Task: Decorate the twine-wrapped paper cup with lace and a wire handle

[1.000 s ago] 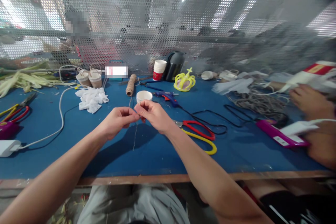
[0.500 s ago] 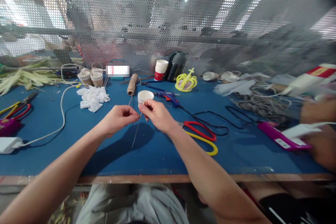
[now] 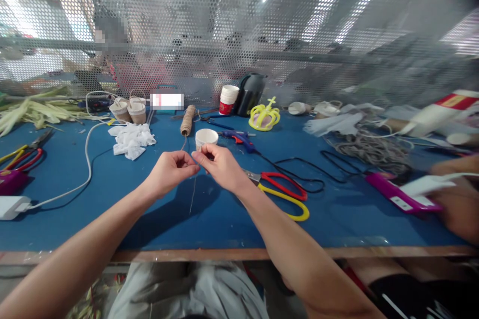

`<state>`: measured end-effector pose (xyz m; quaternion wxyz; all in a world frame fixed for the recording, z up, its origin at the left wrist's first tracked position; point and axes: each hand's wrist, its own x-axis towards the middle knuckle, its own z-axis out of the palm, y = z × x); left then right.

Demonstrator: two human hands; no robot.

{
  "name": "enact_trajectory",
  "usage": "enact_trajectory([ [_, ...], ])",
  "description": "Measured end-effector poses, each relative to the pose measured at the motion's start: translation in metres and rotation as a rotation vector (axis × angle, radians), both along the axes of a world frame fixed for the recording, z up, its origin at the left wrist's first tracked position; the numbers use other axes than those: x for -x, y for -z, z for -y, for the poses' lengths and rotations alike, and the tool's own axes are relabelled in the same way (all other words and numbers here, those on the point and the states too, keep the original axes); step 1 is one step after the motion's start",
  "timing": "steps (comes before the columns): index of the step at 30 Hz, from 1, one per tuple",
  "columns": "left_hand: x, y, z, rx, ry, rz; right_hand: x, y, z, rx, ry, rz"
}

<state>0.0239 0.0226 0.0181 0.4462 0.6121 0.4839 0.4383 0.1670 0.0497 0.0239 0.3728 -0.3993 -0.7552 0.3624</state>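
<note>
Pinching thin twine between fingertips, left hand and right hand nearly meet just short of the white cup, strand seemingly uncut from the spool, loose end dangling, any knot too small to confirm.

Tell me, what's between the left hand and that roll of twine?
In the head view, a thin strand runs from the roll of twine down to the left hand; beside it, only bare blue tabletop shows.
</note>
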Motion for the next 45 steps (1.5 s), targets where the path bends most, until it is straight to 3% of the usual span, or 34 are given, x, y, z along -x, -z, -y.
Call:
enact_trajectory([
  [7,0.003,-0.003,0.000,0.157,0.069,0.175,-0.002,-0.003,-0.001,0.259,-0.236,-0.262],
  [16,0.005,-0.009,0.001,0.152,0.077,0.147,-0.005,-0.002,-0.003,0.149,-0.144,-0.144],
  [26,0.000,-0.005,0.001,0.180,0.050,0.223,-0.003,-0.004,-0.001,0.124,-0.143,-0.135],
  [35,0.009,-0.005,-0.004,0.152,0.063,0.221,0.000,-0.002,-0.001,0.256,-0.215,-0.308],
  [45,0.006,-0.005,-0.002,0.139,0.141,0.204,-0.001,0.002,-0.004,0.381,-0.191,-0.518],
])
